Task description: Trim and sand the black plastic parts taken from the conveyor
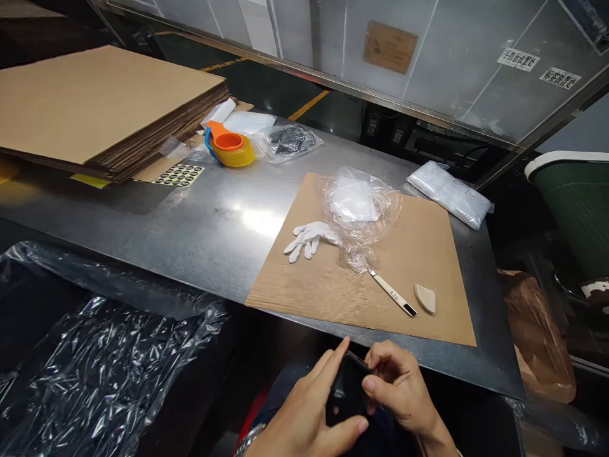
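A small black, smooth, glossy item with rounded edges [346,390] is held between my hands, just below the table's front edge. I cannot make out its exact kind. My left hand [309,406] wraps its left side, thumb across the lower part and fingers behind. At the upper right edge, my right hand [397,384] pinches it with thumb and bent fingers. On the cardboard sheet [304,292] beyond lie a craft knife [392,292] marked A26, a small beige wedge-shaped piece [425,298], a white glove [311,239] and a clear plastic bag with white contents [354,200].
Stacked cardboard [104,108] covers the table's far left. Near it are an orange and yellow tape roll [231,149], a sticker sheet [179,175] and a bag of black parts [292,141]. A wrapped white packet [450,190] lies back right. Black plastic [109,362] fills the lower left.
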Motion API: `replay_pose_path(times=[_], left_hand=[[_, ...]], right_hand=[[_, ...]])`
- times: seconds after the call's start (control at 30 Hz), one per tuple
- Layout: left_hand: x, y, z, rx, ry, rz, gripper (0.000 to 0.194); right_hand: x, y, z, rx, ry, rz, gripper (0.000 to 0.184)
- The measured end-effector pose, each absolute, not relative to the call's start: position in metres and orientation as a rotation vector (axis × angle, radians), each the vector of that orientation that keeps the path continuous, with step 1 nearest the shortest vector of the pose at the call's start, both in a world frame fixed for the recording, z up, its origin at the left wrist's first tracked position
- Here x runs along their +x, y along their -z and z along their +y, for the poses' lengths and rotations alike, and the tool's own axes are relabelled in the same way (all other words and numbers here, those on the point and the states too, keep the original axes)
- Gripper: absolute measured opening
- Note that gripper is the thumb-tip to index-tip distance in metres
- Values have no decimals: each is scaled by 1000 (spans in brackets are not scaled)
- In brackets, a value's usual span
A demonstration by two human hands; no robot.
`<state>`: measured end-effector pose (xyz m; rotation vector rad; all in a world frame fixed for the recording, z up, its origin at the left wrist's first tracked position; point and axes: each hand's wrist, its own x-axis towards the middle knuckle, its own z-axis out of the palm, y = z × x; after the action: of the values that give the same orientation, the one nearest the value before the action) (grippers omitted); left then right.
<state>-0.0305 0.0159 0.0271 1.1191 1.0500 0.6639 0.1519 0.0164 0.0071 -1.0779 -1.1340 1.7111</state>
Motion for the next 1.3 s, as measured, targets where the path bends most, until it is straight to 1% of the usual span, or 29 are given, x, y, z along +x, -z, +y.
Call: replay_pose_path(times=[0.1, 0.23, 0.3, 0.33, 0.4, 0.43, 0.47, 0.57, 0.63, 0.7, 0.8, 0.83, 0.9, 0.97, 1.03, 1.1, 1.13, 1.17, 1.23, 1.3], left_hand=[[-30, -30, 18, 1056, -719, 1015, 73], [-30, -38, 21, 1104, -628, 1078, 70], [-30, -37, 23, 1050, -614, 1061, 70], [-29, -34, 23, 988, -621, 1023, 67], [-25, -26, 25, 792, -612, 883, 54], [-23, -21, 26, 668, -589, 802, 48], [-20, -17, 27, 542, -549, 735, 46], [-13, -9, 30, 235, -472, 694, 63], [-10, -7, 35, 111, -554, 736, 64], [-11, -7, 41, 16, -686, 742, 58], [-16, -10, 49, -56, -819, 715, 53], [-17, -11, 52, -65, -860, 714, 53], [-21, -13, 55, -75, -939, 726, 52], [-24, -14, 57, -80, -1007, 763, 50], [-26, -14, 59, -78, -1057, 803, 48], [-27, -15, 60, -72, -1097, 826, 46], [-27, -15, 60, -70, -1112, 834, 46], [-27, -15, 60, -68, -1122, 840, 46], [-27, -15, 60, -66, -1129, 852, 47], [-27, -16, 59, -54, -1145, 848, 48]], right_hand=[[151, -5, 18, -1059, -1705, -1139, 17], [152, -4, 20, -1064, -1714, -1117, 16], [151, -4, 21, -1075, -1712, -1072, 20], [150, -3, 22, -1078, -1701, -1049, 23], [150, 0, 24, -1113, -1646, -1066, 30], [150, 3, 26, -1172, -1569, -1154, 32], [152, 5, 29, -1258, -1451, -1285, 33], [163, 16, 50, -1538, -978, -1640, 32], [174, 25, 70, -1664, -744, -1693, 30], [184, 34, 90, -1751, -593, -1725, 25], [191, 48, 110, -1826, -454, -1830, 11], [191, 52, 113, -1839, -432, -1861, 10], [189, 56, 111, -1861, -400, -1897, 18], [184, 53, 101, -1880, -391, -1907, 19], [178, 40, 86, -1882, -411, -1916, 19], [169, 19, 67, -1837, -558, -1939, 26], [164, 7, 57, -1789, -702, -1951, 30], [158, -6, 47, -1707, -936, -1943, 32], [145, -28, 30, -1534, -1371, -1873, 34], [133, -43, 18, -1434, -1703, -1750, 34]])
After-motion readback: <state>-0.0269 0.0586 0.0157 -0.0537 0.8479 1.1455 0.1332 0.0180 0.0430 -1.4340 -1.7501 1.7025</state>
